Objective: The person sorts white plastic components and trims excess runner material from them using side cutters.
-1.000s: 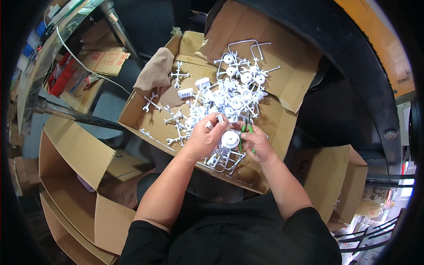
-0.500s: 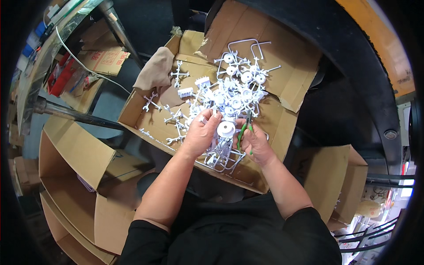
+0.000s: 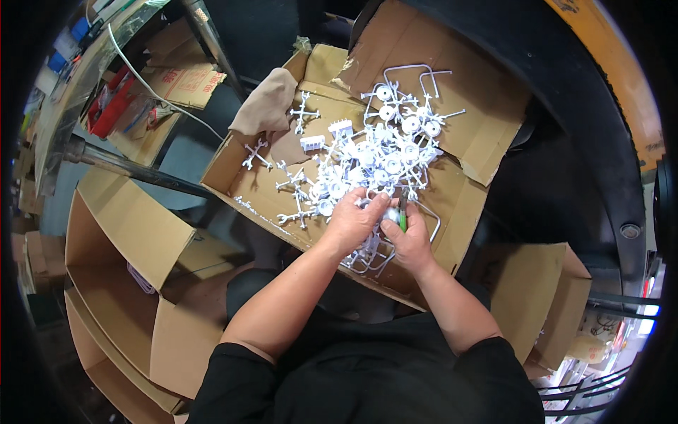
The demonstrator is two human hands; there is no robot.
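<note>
I have 2 bare hands near the centre of the frame, close together above a shallow cardboard box (image 3: 462, 205). The left hand (image 3: 349, 225) is narrow, its thumb and fingers pinched on a small white piece (image 3: 365, 202); most of it is covered, so I cannot make out its shape. The right hand (image 3: 413, 244) is curled around green-handled pliers (image 3: 403, 220), just beside the left fingertips. I cannot tell whether the blades of the pliers are apart or together. A blurred white part (image 3: 390, 214) shows between the 2 hands, and I cannot tell which of them bears it.

In the box, just beyond the fingers, lies a heap of white plastic parts (image 3: 385, 155), many of them round wheels on thin frames. On its left side I see 2 blocky parts (image 3: 311, 143) near each other. A bent white rod (image 3: 406, 67) sits at its upper end. A beige cloth (image 3: 265, 102) hangs over the box's upper-left wall. An open carton (image 3: 134, 212) fills the frame's lower left.
</note>
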